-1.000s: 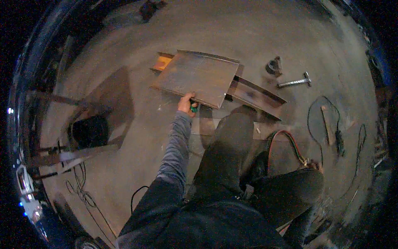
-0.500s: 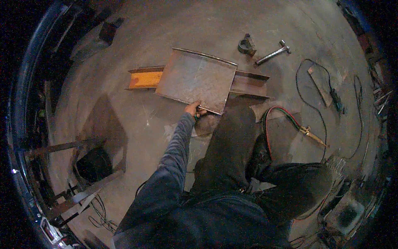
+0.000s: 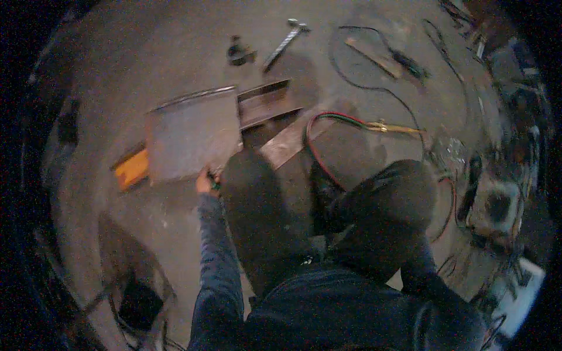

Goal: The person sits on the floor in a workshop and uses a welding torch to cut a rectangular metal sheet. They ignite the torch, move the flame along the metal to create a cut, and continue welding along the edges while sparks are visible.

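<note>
My left hand (image 3: 206, 180) is at the near edge of a flat steel plate (image 3: 193, 136), with its fingers closed over that edge. A small green patch shows at the fingers, too blurred to name. The plate has raised edges and lies across a steel channel beam (image 3: 264, 105), whose yellow-orange end (image 3: 131, 168) sticks out on the left. My right sleeve (image 3: 422, 270) shows beside my right knee, but the right hand is hidden. The picture is smeared by motion.
On the floor beyond lie a hammer (image 3: 285, 44) and a dark clamp-like piece (image 3: 239, 54). To the right are a brass gas torch (image 3: 389, 127) with red and green hoses, a black cable (image 3: 351, 79) and a flat strip (image 3: 373, 57). A metal stand (image 3: 140, 304) is lower left.
The view has swung to the right, so the plate, beam and tools appear farther left and turned. My left hand stays on the plate's near edge. My right sleeve has come into view.
</note>
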A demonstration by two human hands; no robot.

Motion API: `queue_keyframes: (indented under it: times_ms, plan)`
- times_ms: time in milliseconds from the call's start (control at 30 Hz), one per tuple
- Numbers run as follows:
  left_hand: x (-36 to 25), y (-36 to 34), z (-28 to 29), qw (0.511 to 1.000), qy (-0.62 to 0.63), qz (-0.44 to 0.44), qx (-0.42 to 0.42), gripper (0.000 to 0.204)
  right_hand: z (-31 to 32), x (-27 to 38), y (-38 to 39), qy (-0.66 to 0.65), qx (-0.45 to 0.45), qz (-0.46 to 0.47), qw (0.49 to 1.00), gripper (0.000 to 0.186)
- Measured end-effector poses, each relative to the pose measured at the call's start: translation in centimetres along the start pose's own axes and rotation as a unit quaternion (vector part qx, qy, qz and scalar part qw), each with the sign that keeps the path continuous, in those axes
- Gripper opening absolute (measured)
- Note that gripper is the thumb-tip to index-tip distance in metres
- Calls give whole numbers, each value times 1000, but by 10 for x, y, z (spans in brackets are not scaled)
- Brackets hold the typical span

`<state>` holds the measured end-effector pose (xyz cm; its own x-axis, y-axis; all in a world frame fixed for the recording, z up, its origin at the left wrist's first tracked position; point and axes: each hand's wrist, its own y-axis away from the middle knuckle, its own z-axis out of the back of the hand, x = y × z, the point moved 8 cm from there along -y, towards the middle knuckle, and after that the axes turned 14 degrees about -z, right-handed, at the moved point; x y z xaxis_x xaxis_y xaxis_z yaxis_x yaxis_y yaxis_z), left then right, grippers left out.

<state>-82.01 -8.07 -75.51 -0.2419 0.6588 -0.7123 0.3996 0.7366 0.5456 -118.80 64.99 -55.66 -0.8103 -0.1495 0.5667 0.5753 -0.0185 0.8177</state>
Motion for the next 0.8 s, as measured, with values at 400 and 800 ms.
queue_keyframes:
  times_ms: [400, 800]
  plan:
    - [-50, 70, -87, 890, -449, -64, 55, 55, -19, 19, -110, -108, 108, -128, 980, 32]
    - [14, 151, 72, 908, -416, 39, -42, 49, -135, 105, -214, -76, 144, -40, 986, 38]
